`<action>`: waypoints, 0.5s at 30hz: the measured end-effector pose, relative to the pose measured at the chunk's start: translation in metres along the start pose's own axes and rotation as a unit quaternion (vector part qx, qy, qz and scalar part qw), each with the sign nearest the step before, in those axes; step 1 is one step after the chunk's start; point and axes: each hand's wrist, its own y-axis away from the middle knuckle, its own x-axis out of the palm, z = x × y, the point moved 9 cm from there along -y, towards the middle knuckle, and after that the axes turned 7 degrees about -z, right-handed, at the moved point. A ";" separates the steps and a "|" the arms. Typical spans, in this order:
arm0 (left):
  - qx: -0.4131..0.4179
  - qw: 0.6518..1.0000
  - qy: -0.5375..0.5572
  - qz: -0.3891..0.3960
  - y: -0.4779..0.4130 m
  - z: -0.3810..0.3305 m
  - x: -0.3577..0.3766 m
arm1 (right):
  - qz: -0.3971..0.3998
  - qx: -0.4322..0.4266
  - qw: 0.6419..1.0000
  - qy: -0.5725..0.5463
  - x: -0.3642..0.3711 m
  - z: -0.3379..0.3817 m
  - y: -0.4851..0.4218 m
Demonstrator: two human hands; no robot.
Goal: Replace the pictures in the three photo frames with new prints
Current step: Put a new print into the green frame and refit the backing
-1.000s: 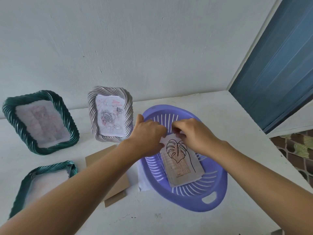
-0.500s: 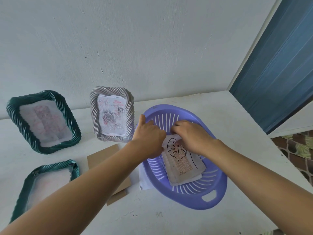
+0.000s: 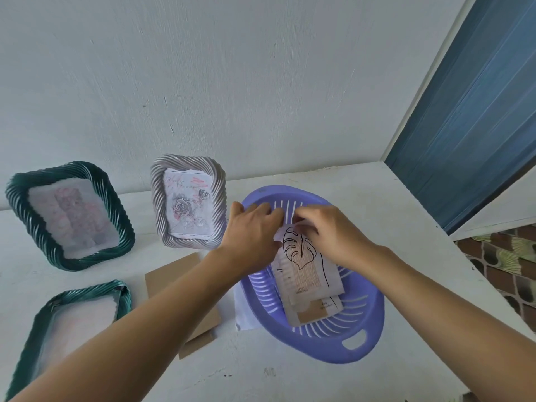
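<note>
As the right hand pinches the top of the leaf print in the purple basket, centre-right, the left hand hides its grip; likely next: lifting one sheet free.

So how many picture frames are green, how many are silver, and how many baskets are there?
Green photo frames: 2
Silver photo frame: 1
Purple basket: 1
Total: 4
</note>
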 end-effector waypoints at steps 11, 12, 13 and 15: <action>-0.146 0.891 0.422 -0.085 0.035 0.044 -0.061 | -0.182 0.131 0.928 -0.298 -0.047 0.034 0.009; -0.157 0.868 0.463 -0.084 0.041 0.047 -0.065 | -0.192 0.143 0.913 -0.332 -0.047 0.040 0.009; -0.169 0.847 0.496 -0.086 0.047 0.050 -0.070 | -0.196 0.154 0.899 -0.360 -0.046 0.045 0.009; -0.201 0.811 0.540 -0.102 0.063 0.062 -0.080 | -0.186 0.178 0.870 -0.420 -0.035 0.057 0.007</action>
